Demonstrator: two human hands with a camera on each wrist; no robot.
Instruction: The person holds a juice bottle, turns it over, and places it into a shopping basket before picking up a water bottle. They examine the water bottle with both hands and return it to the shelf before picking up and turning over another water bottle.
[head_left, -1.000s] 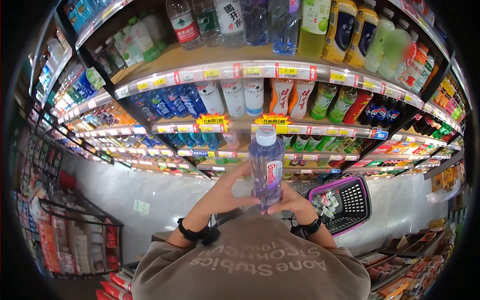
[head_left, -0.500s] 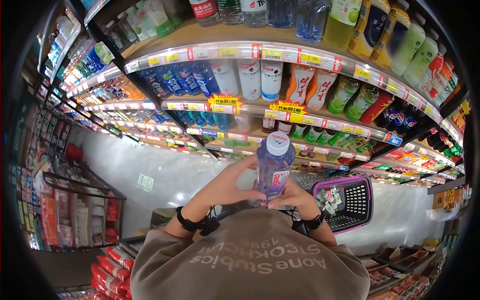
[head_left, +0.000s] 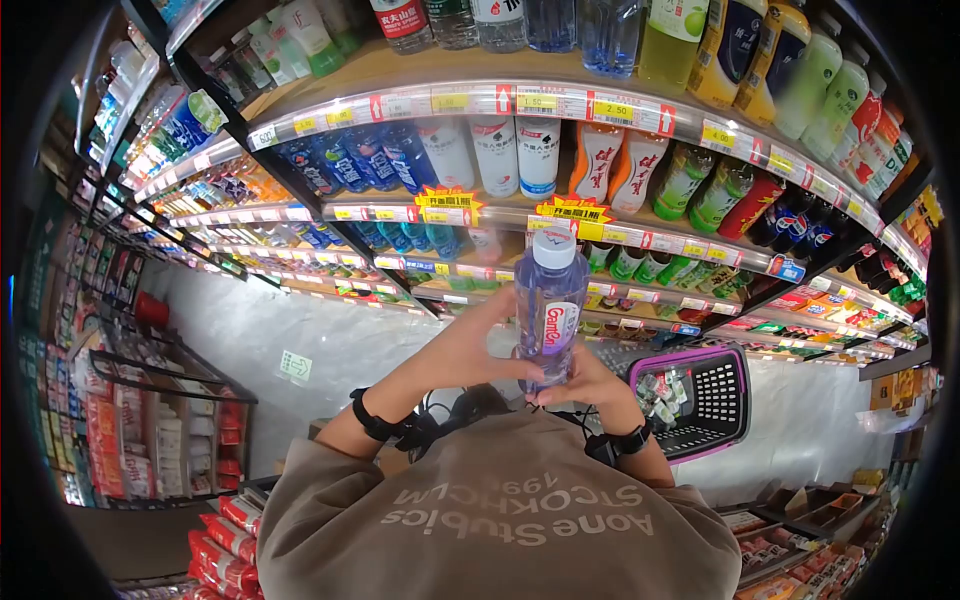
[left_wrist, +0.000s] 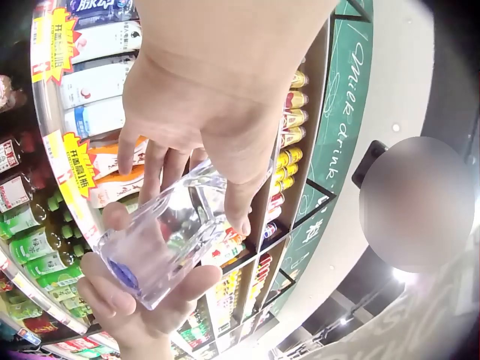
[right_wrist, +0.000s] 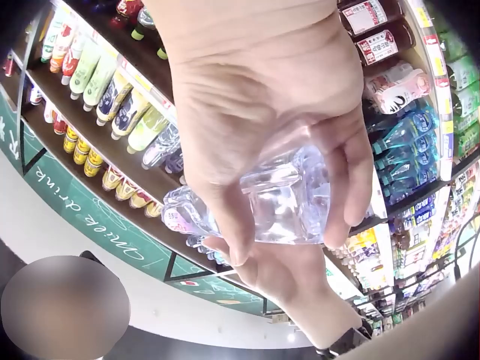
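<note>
A clear, purple-tinted drink bottle (head_left: 549, 310) with a white cap and a red-lettered label stands nearly upright in front of the chest. My left hand (head_left: 468, 348) holds its left side, thumb toward the lower front. The right hand (head_left: 598, 384) grips low down near the base. In the left wrist view the left hand's (left_wrist: 199, 112) fingers pass behind the bottle (left_wrist: 169, 232), its thumb lying on the near side. The right wrist view has the right hand (right_wrist: 274, 105) curled round the bottle's lower part (right_wrist: 281, 199), with the left hand (right_wrist: 289, 274) beyond.
Ahead are drink shelves (head_left: 430, 108) with price strips and several rows of bottles. A black basket with a purple rim (head_left: 742, 400) stands on the floor at right, packages inside. A rack (head_left: 160, 430) stands at left, red packets (head_left: 225, 555) at lower left.
The bottle tipped its cap toward the head camera half a second ago and is now more upright, label facing the camera. The head view has shifted downward since a second ago.
</note>
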